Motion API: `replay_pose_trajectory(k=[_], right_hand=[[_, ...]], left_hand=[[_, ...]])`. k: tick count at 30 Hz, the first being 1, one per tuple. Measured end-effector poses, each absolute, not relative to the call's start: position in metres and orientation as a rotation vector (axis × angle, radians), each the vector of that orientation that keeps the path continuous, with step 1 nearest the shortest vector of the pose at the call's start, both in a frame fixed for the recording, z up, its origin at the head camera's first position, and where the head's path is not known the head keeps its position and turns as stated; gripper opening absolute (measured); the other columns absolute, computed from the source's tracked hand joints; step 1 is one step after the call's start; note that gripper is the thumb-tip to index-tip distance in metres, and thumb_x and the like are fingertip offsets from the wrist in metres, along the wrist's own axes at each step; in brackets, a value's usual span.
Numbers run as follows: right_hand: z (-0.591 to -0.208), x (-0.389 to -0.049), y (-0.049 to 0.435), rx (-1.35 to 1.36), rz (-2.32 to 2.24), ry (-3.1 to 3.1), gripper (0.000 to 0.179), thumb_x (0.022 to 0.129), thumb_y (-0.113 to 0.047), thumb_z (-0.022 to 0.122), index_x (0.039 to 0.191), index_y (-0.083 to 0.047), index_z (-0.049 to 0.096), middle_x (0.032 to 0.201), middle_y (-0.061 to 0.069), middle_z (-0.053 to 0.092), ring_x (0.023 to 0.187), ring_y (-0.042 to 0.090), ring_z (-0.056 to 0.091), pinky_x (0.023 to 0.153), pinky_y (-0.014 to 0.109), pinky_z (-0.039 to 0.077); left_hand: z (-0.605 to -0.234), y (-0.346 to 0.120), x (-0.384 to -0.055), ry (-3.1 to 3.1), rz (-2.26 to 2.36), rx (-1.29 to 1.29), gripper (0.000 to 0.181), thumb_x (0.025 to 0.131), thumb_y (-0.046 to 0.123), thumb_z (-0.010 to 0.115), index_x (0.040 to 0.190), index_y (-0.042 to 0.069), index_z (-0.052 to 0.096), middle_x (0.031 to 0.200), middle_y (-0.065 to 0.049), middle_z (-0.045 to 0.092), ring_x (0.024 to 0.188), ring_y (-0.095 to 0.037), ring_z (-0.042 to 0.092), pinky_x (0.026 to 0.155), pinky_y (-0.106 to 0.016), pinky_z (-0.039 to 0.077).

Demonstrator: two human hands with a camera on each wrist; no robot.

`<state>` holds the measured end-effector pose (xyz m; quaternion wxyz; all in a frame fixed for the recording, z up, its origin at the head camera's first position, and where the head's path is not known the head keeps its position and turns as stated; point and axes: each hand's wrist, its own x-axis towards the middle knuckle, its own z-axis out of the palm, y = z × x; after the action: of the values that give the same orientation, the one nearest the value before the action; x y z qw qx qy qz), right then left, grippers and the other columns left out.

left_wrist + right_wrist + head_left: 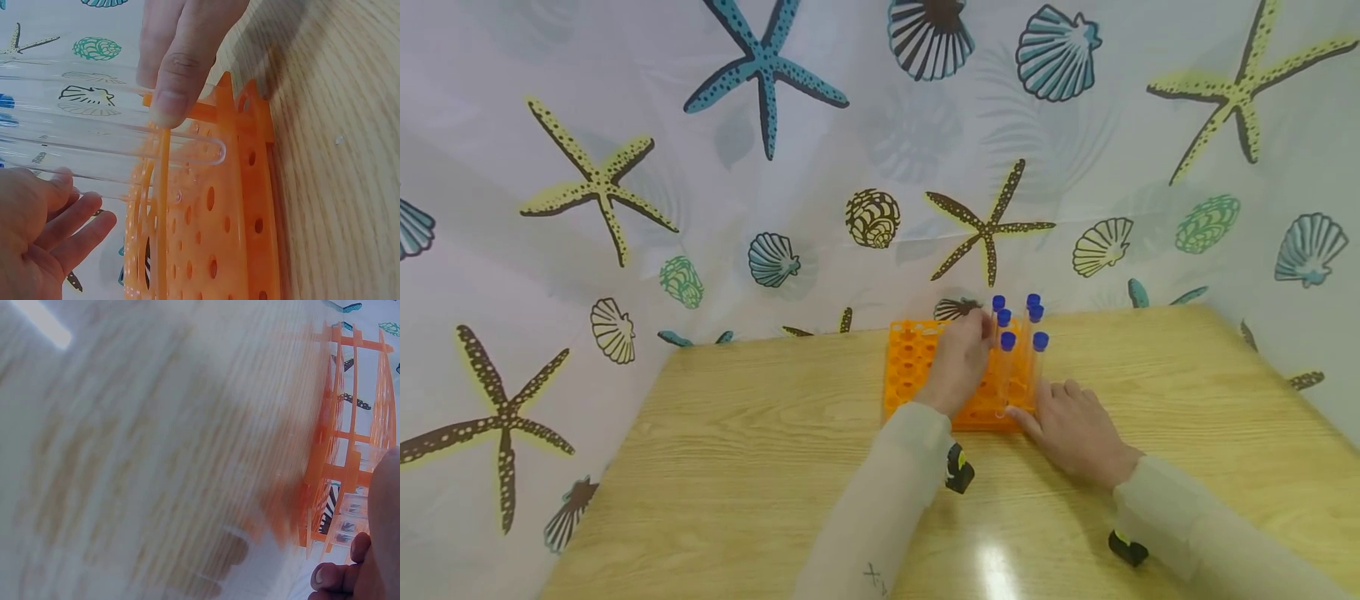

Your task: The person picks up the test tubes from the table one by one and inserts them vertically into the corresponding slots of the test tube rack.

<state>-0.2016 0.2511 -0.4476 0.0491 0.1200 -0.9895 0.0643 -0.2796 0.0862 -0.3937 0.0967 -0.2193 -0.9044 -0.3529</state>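
Note:
An orange test tube rack [906, 375] stands near the wall. Several clear test tubes with blue caps [1007, 340] stand upright at its right end. My left hand [955, 362] reaches over the rack and pinches a back test tube [144, 187] below its cap between thumb and index finger; the other fingers spread loosely. The tube's rounded bottom is inside the rack. My right hand [1078, 429] holds the rack's front right corner, its thumb [172, 103] on the front edge and its other fingers along the side. Part of the right hand [384, 531] shows in the right wrist view.
The rack stands on a wood-grain table [760, 442]. Behind it hangs a white cloth [820, 192] printed with shells and starfish. A small white speck [339, 140] lies on the wood beside the rack.

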Motion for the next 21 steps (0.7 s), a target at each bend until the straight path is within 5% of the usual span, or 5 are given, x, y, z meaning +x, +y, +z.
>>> replay_pose_trajectory(k=[7,15,21], right_hand=[[-0.4489,-0.203,0.2491,0.366,0.202,-3.009,0.055,0.101,-0.059,0.04,0.102,-0.004,0.05,0.08,0.005,0.052,0.076,0.024,0.045,0.069,0.04,0.039],[-0.4478,-0.2035,0.2469,0.359,0.196,-3.016,0.055,0.101,-0.059,0.041,0.097,-0.005,0.05,0.076,0.004,0.047,0.072,0.023,0.04,0.065,0.035,0.032],[-0.4476,-0.2062,0.2466,0.362,0.187,-3.008,0.06,0.1,-0.063,0.035,0.097,-0.005,0.05,0.078,0.005,0.049,0.073,0.023,0.042,0.065,0.036,0.034]], left_hand=[[-0.3974,0.0859,-0.2801,-2.667,-1.103,-0.651,0.005,0.102,0.013,0.055,0.106,0.011,0.055,0.095,0.0,0.062,0.078,-0.009,0.057,0.065,-0.012,0.048],[-0.398,0.0834,-0.2789,-2.668,-1.206,-0.608,0.007,0.103,0.013,0.053,0.109,0.011,0.053,0.098,-0.002,0.06,0.08,-0.01,0.059,0.065,-0.014,0.05],[-0.3966,0.0809,-0.2791,-2.712,-1.139,-0.576,0.024,0.1,0.01,0.058,0.123,0.007,0.053,0.117,-0.009,0.063,0.099,-0.017,0.065,0.079,-0.021,0.056]])
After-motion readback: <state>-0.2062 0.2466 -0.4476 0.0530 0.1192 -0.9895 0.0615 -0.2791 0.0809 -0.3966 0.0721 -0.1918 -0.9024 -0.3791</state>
